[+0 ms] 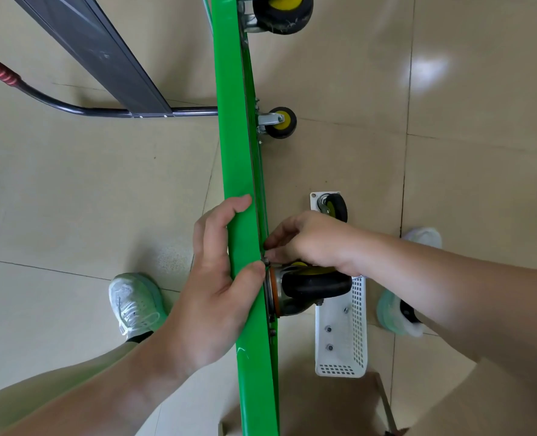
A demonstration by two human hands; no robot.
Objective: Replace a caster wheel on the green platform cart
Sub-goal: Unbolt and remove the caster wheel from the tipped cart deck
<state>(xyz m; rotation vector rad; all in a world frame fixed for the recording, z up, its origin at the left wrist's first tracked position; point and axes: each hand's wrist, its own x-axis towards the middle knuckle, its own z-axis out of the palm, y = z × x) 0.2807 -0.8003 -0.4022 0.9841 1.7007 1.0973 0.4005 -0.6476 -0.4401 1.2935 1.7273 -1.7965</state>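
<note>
Nearest, the left hand (pixel 220 278) grips the edge of the upended green platform cart (pixel 238 152). The right hand (pixel 308 243) pinches a small fastener (pixel 265 262) at the caster wheel (pixel 314 286) mount. The caster looks heavy and rigid, best held by its steel fork. Farther right, a spare caster (pixel 333 206) lies on the floor.

Floor (pixel 72 199) of glossy beige tiles with thin dark joints; bright reflection at upper right. Upright on its long edge across the middle: green platform cart (pixel 232 121), contact line with the tiles hidden. Right of it, flat on the tiles: white perforated basket (pixel 358 325) holding a few small fasteners (pixel 329 328); just beyond its far end, loose caster (pixel 334 206) on a white mounting plate. Pale sneakers planted either side of the cart: left shoe (pixel 133 302); right shoe (pixel 423 237), partly covered by a forearm.
</note>
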